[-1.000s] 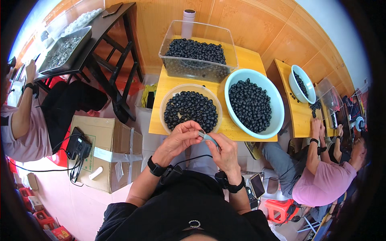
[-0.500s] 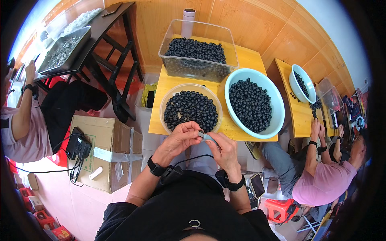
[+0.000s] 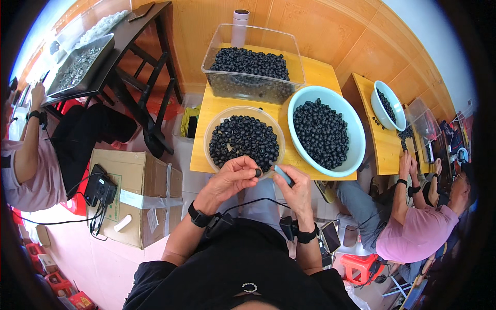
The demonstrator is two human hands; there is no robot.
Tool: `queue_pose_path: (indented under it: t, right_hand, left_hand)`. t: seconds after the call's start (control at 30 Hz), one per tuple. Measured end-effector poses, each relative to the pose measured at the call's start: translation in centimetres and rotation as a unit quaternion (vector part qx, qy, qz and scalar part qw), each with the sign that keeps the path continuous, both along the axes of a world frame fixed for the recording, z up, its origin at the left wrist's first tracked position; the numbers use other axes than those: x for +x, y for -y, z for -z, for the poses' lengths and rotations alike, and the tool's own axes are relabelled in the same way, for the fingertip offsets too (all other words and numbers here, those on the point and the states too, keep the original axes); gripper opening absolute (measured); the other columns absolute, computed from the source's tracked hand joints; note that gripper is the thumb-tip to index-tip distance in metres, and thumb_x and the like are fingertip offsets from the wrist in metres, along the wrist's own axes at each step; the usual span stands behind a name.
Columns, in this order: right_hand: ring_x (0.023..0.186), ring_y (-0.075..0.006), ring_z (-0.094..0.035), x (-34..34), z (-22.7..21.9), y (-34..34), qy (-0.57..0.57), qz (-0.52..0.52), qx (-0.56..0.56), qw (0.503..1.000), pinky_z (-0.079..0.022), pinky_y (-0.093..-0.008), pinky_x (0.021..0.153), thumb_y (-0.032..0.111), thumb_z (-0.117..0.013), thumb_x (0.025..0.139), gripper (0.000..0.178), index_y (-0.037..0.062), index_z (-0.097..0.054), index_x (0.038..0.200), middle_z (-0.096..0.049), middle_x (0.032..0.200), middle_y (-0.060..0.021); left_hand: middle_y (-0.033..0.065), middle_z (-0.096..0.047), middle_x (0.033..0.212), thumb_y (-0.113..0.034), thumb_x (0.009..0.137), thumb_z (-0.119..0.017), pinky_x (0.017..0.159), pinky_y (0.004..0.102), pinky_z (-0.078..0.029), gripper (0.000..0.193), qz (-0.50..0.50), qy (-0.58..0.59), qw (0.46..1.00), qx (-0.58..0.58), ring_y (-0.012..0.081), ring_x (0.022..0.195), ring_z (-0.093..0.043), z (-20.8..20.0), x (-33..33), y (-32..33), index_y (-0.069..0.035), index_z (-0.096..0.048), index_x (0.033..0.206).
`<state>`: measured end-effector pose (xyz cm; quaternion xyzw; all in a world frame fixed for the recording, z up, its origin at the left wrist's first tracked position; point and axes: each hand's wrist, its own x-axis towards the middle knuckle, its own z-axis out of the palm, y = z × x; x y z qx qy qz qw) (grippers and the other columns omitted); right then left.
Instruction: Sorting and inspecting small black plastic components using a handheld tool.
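My left hand point(image 3: 231, 178) pinches a single round black bead point(image 3: 258, 172) between thumb and fingertips, just over the near edge of a clear round tub point(image 3: 207, 147) of black beads. To its right, my right hand point(image 3: 297, 194) is closed on a small tool with a light-blue handle point(image 3: 282, 174). A thin part of the tool points toward the bead, with a small gap between them; its tip is too small to make out. A light-blue basin point(image 3: 360, 147) full of similar beads stands to the right of the tub.
Behind the tub, a clear rectangular bin point(image 3: 295, 54) of beads and a pale pink flask point(image 3: 240, 28) stand on the yellow table point(image 3: 199, 160). A taped cardboard box point(image 3: 132, 194) sits at left. Co-workers sit on both sides, the right one point(image 3: 416, 232) by another table.
My hands have moved apart. The tool has come away from the bead, shifting right and tilting upward, and the bead now shows plainly in my left fingertips.
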<state>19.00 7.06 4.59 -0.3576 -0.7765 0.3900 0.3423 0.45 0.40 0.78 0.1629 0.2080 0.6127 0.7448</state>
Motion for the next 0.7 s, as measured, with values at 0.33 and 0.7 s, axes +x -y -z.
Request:
queue_pose_path:
  t: [0.33,0.7]
  right_hand:
    - [0.063,-0.0025,-0.048,-1.6,0.1,1.4,-0.134,-0.078,-0.272,0.950,-0.037,-0.0193,0.055,0.008,-0.070,0.078,0.013,0.0008,-0.066,0.088,-0.060,0.071,0.0023]
    - [0.067,-0.0021,-0.051,-1.1,0.7,1.6,-0.134,-0.093,-0.294,0.942,-0.041,-0.0181,0.059,0.007,-0.067,0.081,0.011,0.0014,-0.065,0.090,-0.062,0.075,0.0017]
  left_hand:
    - [0.0061,-0.061,0.090,-0.001,0.079,-0.066,0.064,0.0208,-0.056,0.020,0.023,-0.070,0.997,0.001,0.0111,0.073,-0.064,-0.1,0.3,0.4,-0.004,-0.052,0.092]
    - [0.0051,-0.060,0.090,0.001,0.078,-0.066,0.063,0.0211,-0.057,0.021,0.066,-0.052,0.996,-0.009,0.0109,0.072,-0.064,0.4,0.3,0.6,-0.004,-0.052,0.093]
